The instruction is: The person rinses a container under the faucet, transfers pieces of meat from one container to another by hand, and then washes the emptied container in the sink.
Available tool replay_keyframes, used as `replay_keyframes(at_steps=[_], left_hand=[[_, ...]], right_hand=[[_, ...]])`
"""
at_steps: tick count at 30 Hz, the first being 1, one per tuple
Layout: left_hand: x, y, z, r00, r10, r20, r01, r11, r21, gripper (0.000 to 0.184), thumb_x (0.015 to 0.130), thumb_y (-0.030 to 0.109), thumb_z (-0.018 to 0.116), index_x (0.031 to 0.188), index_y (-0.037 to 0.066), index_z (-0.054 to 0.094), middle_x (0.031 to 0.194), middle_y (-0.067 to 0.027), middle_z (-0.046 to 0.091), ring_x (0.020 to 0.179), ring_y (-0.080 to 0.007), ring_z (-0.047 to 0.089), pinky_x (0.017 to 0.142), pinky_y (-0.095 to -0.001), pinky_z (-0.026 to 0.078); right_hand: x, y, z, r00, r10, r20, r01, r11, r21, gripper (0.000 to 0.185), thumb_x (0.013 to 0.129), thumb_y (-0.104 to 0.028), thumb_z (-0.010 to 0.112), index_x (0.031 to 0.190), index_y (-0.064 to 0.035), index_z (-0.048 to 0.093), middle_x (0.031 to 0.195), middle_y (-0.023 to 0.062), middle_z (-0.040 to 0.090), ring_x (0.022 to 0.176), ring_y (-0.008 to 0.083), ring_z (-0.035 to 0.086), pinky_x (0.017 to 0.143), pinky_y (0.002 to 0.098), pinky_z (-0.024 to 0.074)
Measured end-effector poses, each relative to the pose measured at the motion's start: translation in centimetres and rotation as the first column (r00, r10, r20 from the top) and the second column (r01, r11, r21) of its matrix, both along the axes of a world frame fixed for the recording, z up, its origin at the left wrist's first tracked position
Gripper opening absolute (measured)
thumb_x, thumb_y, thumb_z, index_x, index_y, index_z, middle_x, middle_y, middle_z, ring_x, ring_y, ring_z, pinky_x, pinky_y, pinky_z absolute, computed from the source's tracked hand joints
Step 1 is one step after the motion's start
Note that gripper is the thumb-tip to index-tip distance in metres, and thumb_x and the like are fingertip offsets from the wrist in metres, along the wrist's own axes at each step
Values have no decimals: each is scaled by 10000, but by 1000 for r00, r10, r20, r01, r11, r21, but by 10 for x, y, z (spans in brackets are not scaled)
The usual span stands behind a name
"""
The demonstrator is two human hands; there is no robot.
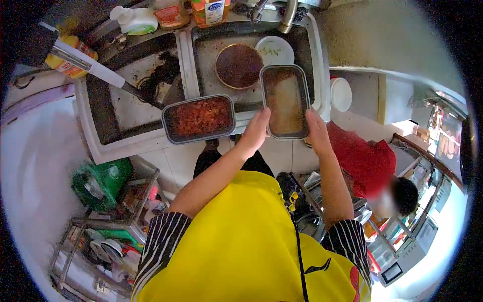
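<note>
Between both palms I hold a dark-rimmed rectangular container [287,135], tilted over the front edge of the right sink basin [206,48]. Its inside looks brownish and wet. My left hand [256,132] presses on its left side, and my right hand [318,132] grips the right side. To the left, a similar container [200,139] full of red chopped food sits on the sink's front rim. A round pan [218,70] with dark reddish-brown contents lies in the basin behind. Beside it is a white plate [287,49] with green scraps.
Dark matter lies in the left basin [123,103], crossed by a long white-and-black handle [108,75]. Bottles [209,12] line the back under a faucet [289,17]. A person in a red top [365,161] is at right. A green bag [103,183] rests on a rack at left.
</note>
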State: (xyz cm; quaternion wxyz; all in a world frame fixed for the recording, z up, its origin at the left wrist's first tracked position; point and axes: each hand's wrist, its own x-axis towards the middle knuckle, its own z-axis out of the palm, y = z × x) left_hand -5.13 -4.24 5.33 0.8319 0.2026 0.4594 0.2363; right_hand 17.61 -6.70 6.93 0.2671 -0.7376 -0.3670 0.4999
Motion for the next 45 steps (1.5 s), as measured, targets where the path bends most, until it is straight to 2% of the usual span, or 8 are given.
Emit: replay_keyframes(at_steps=[11,16,21,24,31,37,40,45], left_hand=[[10,16,-22,977,187,104,-176,978,-112,592,1029,576,352,1398,126,461,1320,-84,594,1175,-248,609,942,-483,519],[12,15,-22,855,410,319,-289,886,-364,592,1045,527,332,1423,77,399,1334,-132,569,1172,-319,607,902,-496,578],[19,16,-46,641,591,489,-289,777,-560,520,1055,481,331,1358,81,468,1297,-140,577,1122,-331,599,889,-486,560],[21,16,-38,483,715,505,-256,667,-700,490,1053,472,341,1292,84,523,1239,-124,597,1070,-303,593,888,-454,539],[13,15,-8,366,694,620,-302,719,-626,473,1038,485,384,1309,122,523,1267,-96,591,1141,-255,568,942,-442,515],[18,7,-24,440,617,653,-258,783,-566,512,1022,505,428,1381,146,495,1323,-78,601,1210,-274,584,1010,-505,491],[7,5,-16,680,461,570,-263,879,-397,542,1027,539,387,1418,172,467,1358,-79,584,1204,-275,591,1004,-510,490],[-5,19,5,962,198,190,-188,980,-67,625,1030,565,366,1409,73,434,1310,-99,577,1153,-221,602,969,-452,506]], right_hand=[[-21,66,42,998,56,10,-54,986,-157,755,974,-502,564,1438,78,426,1392,186,541,1282,246,489,1109,333,338],[-33,94,68,972,223,79,-193,940,-281,739,918,-519,609,1412,19,495,1232,144,646,1041,271,633,904,385,499],[-97,134,100,610,552,569,-490,827,-277,621,874,-593,556,1032,-11,701,932,240,710,936,396,690,815,463,543],[-136,147,111,338,665,665,-525,720,-453,676,871,-615,548,1028,28,680,930,237,703,916,400,678,825,476,525],[-181,128,123,115,521,846,-642,689,-336,663,883,-606,537,1018,30,666,890,208,706,846,360,713,717,477,582],[-151,97,134,304,448,841,-553,801,-227,701,907,-550,576,1247,64,573,970,230,693,918,352,701,820,434,561],[-91,74,116,817,369,443,-347,928,-133,694,961,-471,565,1404,55,469,1175,228,662,1061,298,665,930,377,506],[-37,35,71,994,37,105,-32,998,-52,649,1012,-391,523,1496,14,371,1427,138,516,1290,234,489,1092,348,357]])
